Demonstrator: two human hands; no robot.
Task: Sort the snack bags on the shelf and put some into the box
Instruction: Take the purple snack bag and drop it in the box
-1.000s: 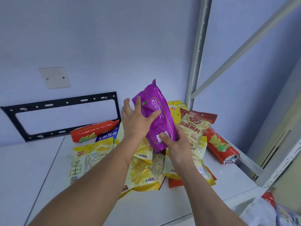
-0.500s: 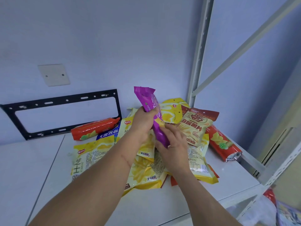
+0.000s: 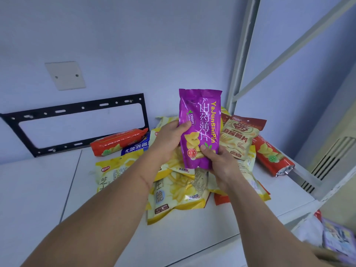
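Purple snack bag (image 3: 199, 130) was held upright above the pile of snack bags (image 3: 173, 191), left hand (image 3: 168, 143) gripping its left edge, right hand (image 3: 219, 162) pinching its lower right corner. Pile sat at the back right of the white shelf (image 3: 38, 189), near the upright post (image 3: 240, 60); bare shelf lay left and in front. Box couldn't be made out.

One purple bag (image 3: 200, 130); two red packs (image 3: 118, 141); two hands (image 3: 169, 143).
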